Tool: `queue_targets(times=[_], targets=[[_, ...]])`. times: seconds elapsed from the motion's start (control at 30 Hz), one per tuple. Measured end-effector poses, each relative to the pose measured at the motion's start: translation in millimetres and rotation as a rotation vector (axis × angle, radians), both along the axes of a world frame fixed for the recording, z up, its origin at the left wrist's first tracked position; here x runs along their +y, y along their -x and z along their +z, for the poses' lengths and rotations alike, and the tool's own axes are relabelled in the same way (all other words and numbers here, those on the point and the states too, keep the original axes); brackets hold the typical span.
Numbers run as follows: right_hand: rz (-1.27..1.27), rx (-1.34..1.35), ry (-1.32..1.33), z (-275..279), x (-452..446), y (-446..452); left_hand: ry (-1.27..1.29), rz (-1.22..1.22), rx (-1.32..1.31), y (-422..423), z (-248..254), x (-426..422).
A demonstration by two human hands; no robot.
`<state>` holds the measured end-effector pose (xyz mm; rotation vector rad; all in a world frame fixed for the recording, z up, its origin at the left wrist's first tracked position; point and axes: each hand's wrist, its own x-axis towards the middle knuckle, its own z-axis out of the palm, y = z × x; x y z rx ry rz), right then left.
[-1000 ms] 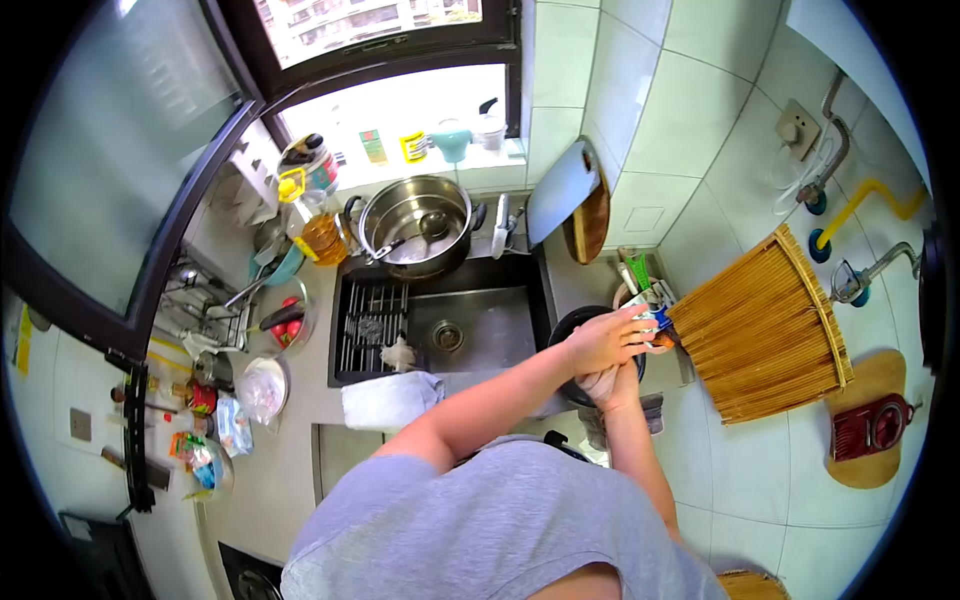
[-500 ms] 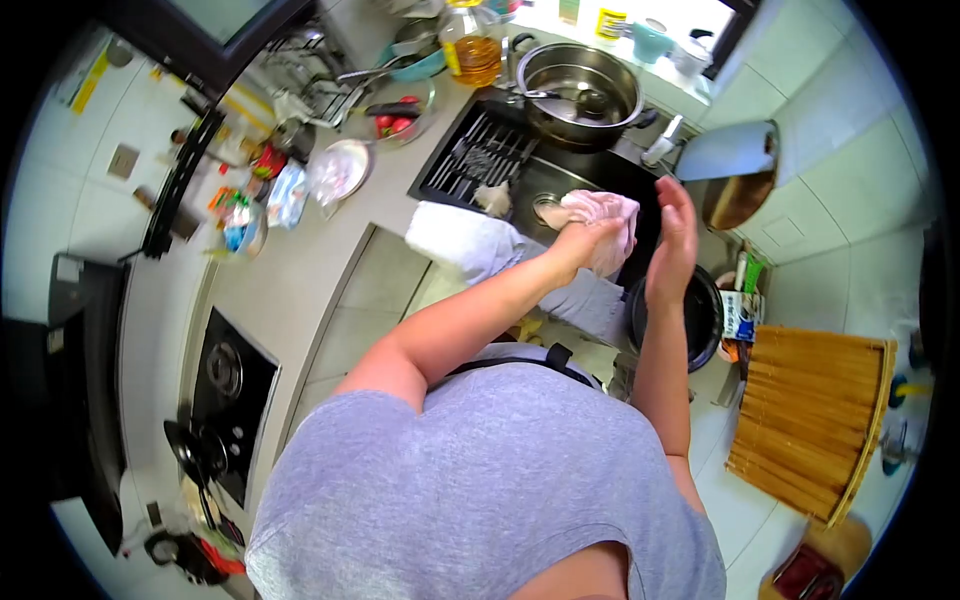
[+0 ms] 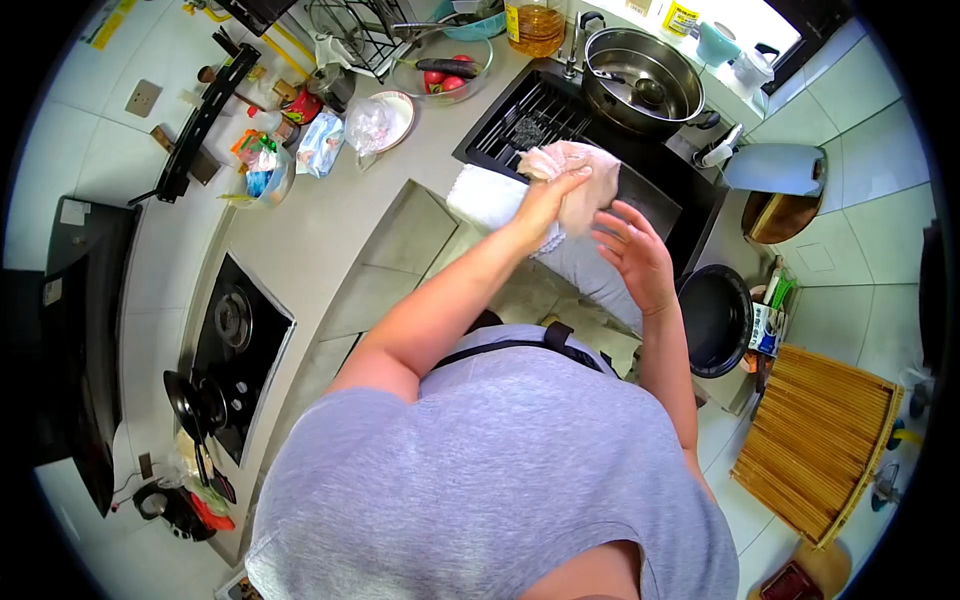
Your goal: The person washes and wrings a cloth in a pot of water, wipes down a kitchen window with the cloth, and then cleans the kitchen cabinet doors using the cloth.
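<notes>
A pinkish cloth (image 3: pixel 592 185) hangs in my left hand (image 3: pixel 545 204), whose fingers are wrapped round it above the front edge of the black sink (image 3: pixel 700 215). Just to the right of the cloth, my right hand (image 3: pixel 638 258) is raised with its fingers apart and nothing in it. A white towel (image 3: pixel 485 197) lies over the counter edge, below and left of the cloth. Across the back of the sink rests a large steel pot (image 3: pixel 640 80) with a ladle inside. To the right of my right hand is a black basin (image 3: pixel 715 322).
On the left counter (image 3: pixel 290 255) are a glass bowl with red items (image 3: pixel 450 82), a plate (image 3: pixel 398 118) and a black stove (image 3: pixel 235 345). A blue board (image 3: pixel 775 167) leans behind the sink. At the right stands a bamboo mat (image 3: pixel 815 440).
The view has turned toward the left counter. My hands, together near the basin at first, have come apart over the sink, and the cloth now hangs from my left hand.
</notes>
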<state>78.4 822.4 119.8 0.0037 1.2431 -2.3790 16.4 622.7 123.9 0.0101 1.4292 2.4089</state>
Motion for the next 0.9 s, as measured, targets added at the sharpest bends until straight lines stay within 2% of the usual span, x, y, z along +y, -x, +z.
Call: queue_targets(times=[0.03,0.07,0.1,0.13,0.17,0.23,0.27,0.3,0.33,0.37,0.4,0.43,0.47,0.5,0.53,0.57,0.63,0.67,0.7,0.73,0.77,0.83,0.9], targets=[[-0.011,0.001,-0.006,-3,-6,-2,0.231,0.036,0.165,1,12,-16],[-0.054,0.007,-0.085,-6,-13,-4,0.505,-0.134,0.31,1,17,-32],[-0.096,0.011,-0.164,-7,-21,-7,0.497,-0.147,0.311,1,13,-38],[-0.06,-0.05,-0.01,4,-35,-8,0.547,-0.304,0.388,-3,7,-44],[-0.078,-0.058,-0.013,7,-53,-9,0.594,-0.464,0.465,-8,6,-51],[-0.18,-0.032,-0.261,10,-84,-2,0.596,-0.436,0.48,-17,6,-66],[-0.27,-0.064,-0.352,-3,-95,0,0.555,-0.305,0.445,-18,3,-78],[-0.294,-0.069,-0.354,-16,-105,0,0.511,-0.177,0.405,-18,1,-90],[-0.337,-0.124,-0.261,-29,-114,0,0.615,-0.199,0.199,-9,-12,-114],[-0.375,-0.176,-0.169,-29,-125,-2,0.792,-0.213,0.04,-5,7,-142],[-0.381,-0.218,-0.11,-29,-137,-6,0.518,0.069,0.131,-10,8,-157],[-0.398,-0.22,-0.112,-29,-149,-8,0.599,0.186,0.122,-11,30,-177],[-0.278,-0.235,-0.27,-30,-160,-10,0.483,0.094,0.04,-3,28,-204],[-0.162,-0.246,-0.425,-30,-170,-8,0.479,0.068,0.053,1,26,-219],[0.03,-0.163,-0.689,-31,-178,-6,0.425,0.034,0.125,0,32,-231],[0.036,0.155,-0.928,-37,-197,-6,0.372,-0.001,0.192,-3,38,-239],[-0.019,0.587,-1.081,-23,-228,-11,0.375,-0.122,0.103,-7,41,-246],[-0.033,0.576,-1.088,-12,-247,-11,0.402,-0.152,0.184,-11,38,-246],[-0.013,0.489,-0.804,-2,-266,-10,0.427,-0.178,0.268,-12,35,-248],[0.006,0.404,-0.518,3,-279,-10,0.391,-0.249,0.218,-10,37,-254],[-0.007,0.402,-0.521,4,-287,-8,0.39,-0.262,0.222,-12,40,-261],[-0.109,0.134,-0.432,4,-296,-1,0.364,-0.206,0.267,-14,48,-276],[-0.177,0.103,-0.419,8,-299,-2,0.403,-0.231,0.299,-7,48,-296]])
